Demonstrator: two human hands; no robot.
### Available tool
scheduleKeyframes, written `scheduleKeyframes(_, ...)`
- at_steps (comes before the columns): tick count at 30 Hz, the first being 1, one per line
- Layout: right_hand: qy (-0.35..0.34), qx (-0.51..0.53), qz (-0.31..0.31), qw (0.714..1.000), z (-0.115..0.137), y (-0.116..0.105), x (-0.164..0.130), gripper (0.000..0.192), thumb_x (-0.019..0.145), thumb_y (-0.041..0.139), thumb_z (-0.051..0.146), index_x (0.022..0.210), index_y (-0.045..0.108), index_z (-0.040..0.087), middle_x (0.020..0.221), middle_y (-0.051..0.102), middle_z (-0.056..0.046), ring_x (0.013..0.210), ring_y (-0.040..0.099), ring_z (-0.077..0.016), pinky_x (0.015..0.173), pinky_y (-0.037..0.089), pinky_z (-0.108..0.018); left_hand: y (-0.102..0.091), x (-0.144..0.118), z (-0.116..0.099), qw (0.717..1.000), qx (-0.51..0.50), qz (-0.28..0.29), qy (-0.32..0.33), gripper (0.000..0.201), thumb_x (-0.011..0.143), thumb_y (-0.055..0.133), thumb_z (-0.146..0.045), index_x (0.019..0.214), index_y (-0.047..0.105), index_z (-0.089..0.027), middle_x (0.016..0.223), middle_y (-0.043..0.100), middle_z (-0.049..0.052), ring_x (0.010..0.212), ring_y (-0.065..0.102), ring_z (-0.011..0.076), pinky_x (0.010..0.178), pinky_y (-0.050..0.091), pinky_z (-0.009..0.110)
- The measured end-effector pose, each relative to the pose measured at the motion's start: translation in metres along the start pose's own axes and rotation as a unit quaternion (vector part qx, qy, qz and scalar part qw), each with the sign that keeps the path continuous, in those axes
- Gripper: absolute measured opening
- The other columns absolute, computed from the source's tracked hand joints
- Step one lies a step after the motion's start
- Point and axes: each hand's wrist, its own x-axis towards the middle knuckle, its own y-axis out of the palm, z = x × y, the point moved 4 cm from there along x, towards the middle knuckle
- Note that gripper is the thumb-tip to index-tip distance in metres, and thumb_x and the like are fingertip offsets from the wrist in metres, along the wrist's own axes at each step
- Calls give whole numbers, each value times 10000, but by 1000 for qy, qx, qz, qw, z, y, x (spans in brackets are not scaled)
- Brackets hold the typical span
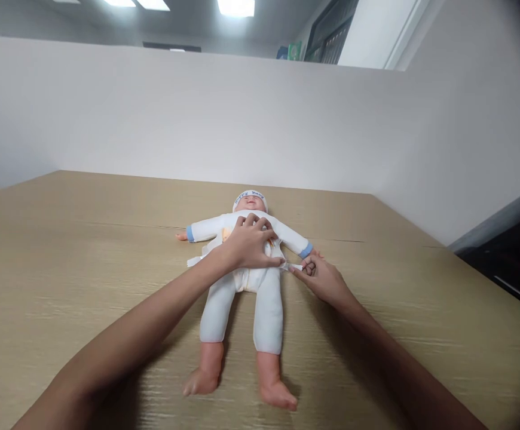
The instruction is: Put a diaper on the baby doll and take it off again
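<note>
A baby doll (269, 322) lies on its back on the table, feet towards me, in a white suit with blue cuffs and a white printed headband. A white diaper (247, 280) is around its hips, and its left-side tab (193, 261) sticks out loose. My left hand (253, 242) rests over the diaper's front and the doll's belly, fingers spread, thumb near the diaper's right edge. Beside the doll's hip on the right, my right hand (320, 276) pinches the other diaper tab, stretched outward. My left hand hides most of the doll's belly.
The wooden table (85, 280) reaches to a pale partition wall (188, 113) at the back. At the right edge is a dark, screen-like object (511, 239). Ceiling lights (236, 7) show above the partition.
</note>
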Motion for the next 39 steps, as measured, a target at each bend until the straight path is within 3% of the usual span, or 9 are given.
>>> scheduleKeyframes(5, -2, 109, 38, 993, 5, -8, 5, 538, 876, 617, 752, 704, 591, 243, 697, 612, -11, 721, 575, -228, 662, 410, -324, 0, -1, -1, 1000, 5, 0, -3, 710, 818, 738, -765, 1319, 765, -263, 1431, 638, 116, 1321, 475, 437, 1127, 361, 586)
scheduleKeyframes(11, 0, 264, 50, 963, 38, -22, 24, 536, 866, 671, 746, 745, 571, 234, 664, 490, 39, 634, 426, -162, 635, 370, -300, 3, -1, 0, 1000, -4, 7, -6, 730, 799, 738, -792, 1316, 744, -276, 1466, 616, 124, 1335, 474, 454, 1141, 342, 604)
scheduleKeyframes(13, -23, 273, 57, 960, 54, -16, 35, 511, 891, 656, 717, 752, 568, 233, 658, 486, 45, 623, 417, -155, 637, 375, -298, 4, -1, 1, 1000, -12, 7, -12, 817, 787, 744, -782, 1415, 673, -266, 1484, 605, 139, 1358, 459, 461, 1148, 337, 605)
scheduleKeyframes(17, -62, 256, 56, 963, 80, 7, 58, 503, 891, 622, 715, 751, 578, 234, 670, 529, 34, 657, 479, -170, 646, 392, -298, 4, 0, 3, 999, -35, 2, -21, 1042, 781, 757, -671, 1651, 384, -237, 1485, 611, 159, 1366, 455, 456, 1148, 333, 613)
scheduleKeyframes(21, -80, 234, 28, 969, 93, 18, 56, 415, 916, 648, 617, 773, 590, 232, 710, 580, 27, 677, 507, -172, 648, 386, -299, 3, 0, 5, 998, -48, 13, -24, 1052, 773, 765, -596, 1668, 324, -262, 1445, 631, 134, 1334, 472, 447, 1144, 331, 614)
scheduleKeyframes(24, -105, 218, 5, 970, 97, 13, 43, 366, 965, 630, 567, 814, 600, 235, 694, 560, 37, 648, 487, -166, 637, 375, -302, 1, 0, 7, 997, -74, 27, -25, 1036, 786, 765, -581, 1664, 306, -278, 1456, 627, 122, 1357, 454, 445, 1166, 302, 629)
scheduleKeyframes(27, -108, 245, 19, 963, 96, 9, 35, 383, 971, 629, 595, 829, 594, 240, 696, 531, 43, 638, 463, -162, 630, 368, -300, -1, -1, 9, 994, -103, 39, -23, 1021, 790, 776, -589, 1649, 306, -301, 1480, 623, 108, 1403, 421, 450, 1182, 278, 637)
scheduleKeyframes(32, -83, 332, 39, 939, 89, 11, 41, 375, 920, 666, 586, 823, 603, 229, 744, 549, 37, 687, 491, -161, 680, 404, -300, -3, -2, 9, 991, -117, 53, -36, 982, 792, 786, -604, 1610, 342, -290, 1560, 579, 113, 1438, 391, 444, 1178, 288, 623)
scheduleKeyframes(39, -74, 364, 61, 927, 84, 18, 46, 435, 905, 687, 646, 807, 632, 226, 750, 591, 23, 686, 509, -157, 673, 431, -295, -5, -3, 6, 992, -101, 60, -42, 957, 799, 778, -632, 1583, 361, -274, 1595, 552, 122, 1458, 365, 437, 1176, 296, 618)
